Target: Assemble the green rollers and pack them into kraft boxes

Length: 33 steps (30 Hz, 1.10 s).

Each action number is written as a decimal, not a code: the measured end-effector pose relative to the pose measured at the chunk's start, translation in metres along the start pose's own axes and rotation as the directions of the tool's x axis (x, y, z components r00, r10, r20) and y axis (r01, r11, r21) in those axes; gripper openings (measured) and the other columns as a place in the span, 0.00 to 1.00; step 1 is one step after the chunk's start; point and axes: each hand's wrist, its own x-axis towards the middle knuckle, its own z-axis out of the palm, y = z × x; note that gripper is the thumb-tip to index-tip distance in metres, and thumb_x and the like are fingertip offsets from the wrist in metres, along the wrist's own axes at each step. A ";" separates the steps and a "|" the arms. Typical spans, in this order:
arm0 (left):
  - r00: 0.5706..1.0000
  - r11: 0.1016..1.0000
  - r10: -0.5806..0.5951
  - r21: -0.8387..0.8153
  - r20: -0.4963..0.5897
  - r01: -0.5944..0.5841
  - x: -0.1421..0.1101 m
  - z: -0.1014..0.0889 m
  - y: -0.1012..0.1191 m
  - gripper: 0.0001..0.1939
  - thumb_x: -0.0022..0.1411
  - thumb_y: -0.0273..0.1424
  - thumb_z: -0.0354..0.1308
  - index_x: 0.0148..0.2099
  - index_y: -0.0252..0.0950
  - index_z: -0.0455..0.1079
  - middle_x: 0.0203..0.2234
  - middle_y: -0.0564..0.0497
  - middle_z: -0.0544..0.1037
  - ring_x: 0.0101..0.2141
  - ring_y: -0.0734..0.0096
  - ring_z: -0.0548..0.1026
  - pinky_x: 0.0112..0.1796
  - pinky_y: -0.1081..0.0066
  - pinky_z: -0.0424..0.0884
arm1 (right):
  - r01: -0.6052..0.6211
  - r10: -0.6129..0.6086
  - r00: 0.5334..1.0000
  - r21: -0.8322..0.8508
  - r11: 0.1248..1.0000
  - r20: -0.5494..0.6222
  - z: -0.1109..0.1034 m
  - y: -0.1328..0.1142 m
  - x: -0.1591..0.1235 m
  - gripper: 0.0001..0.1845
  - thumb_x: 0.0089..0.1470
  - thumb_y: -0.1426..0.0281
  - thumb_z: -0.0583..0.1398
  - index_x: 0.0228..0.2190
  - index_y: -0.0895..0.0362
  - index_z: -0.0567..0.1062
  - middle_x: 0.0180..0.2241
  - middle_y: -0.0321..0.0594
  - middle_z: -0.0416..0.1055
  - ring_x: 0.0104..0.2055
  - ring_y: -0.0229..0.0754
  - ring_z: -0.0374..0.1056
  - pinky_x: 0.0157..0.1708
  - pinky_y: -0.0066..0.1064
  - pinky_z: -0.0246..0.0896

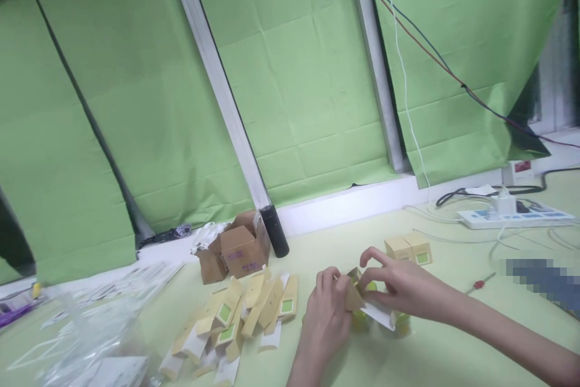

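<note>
Centrally, above the pale-green tabletop [435, 357], the left hand [330, 308] has its fingers curled round a small pale-yellow cardboard carton [354, 297] with a white flap sticking out. At the carton's open end, the right hand [389, 281] has bent fingers partly spread; whether they grip anything I cannot tell. Blurred yellow-green items [360, 320] show beneath. Leftward lies a heap of similar unfilled-looking, loosely folded yellow cartons [265, 302]; two closed box-shaped yellow cartons [408, 248] stand behind the right hand.
</note>
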 end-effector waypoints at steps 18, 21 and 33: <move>0.996 0.996 -0.004 -0.087 0.086 0.011 0.023 0.016 0.021 0.30 0.48 0.16 0.46 0.53 0.42 0.49 0.47 0.46 0.62 0.46 0.59 0.63 0.34 0.65 0.66 | -0.017 -0.012 0.993 -0.241 0.970 -0.119 0.000 0.033 -0.012 0.05 0.54 0.73 0.54 0.31 0.55 0.71 0.55 0.46 0.62 0.25 0.37 0.71 0.21 0.30 0.62; 0.988 0.979 -0.122 -0.154 0.092 0.135 0.025 0.011 0.011 0.28 0.48 0.17 0.49 0.51 0.41 0.51 0.47 0.45 0.63 0.46 0.57 0.64 0.37 0.63 0.65 | -0.127 0.136 0.965 0.056 0.990 -0.224 -0.019 0.058 -0.021 0.08 0.57 0.66 0.52 0.30 0.55 0.68 0.53 0.45 0.64 0.38 0.43 0.72 0.33 0.34 0.68; 0.744 -0.267 -0.514 -0.904 0.427 0.334 0.041 0.006 0.013 0.32 0.50 0.32 0.66 0.51 0.38 0.50 0.44 0.42 0.73 0.43 0.61 0.75 0.40 0.67 0.71 | -0.320 0.303 0.944 -0.137 0.937 -0.135 0.021 0.109 -0.043 0.14 0.45 0.75 0.57 0.37 0.55 0.70 0.40 0.46 0.74 0.35 0.49 0.72 0.32 0.37 0.65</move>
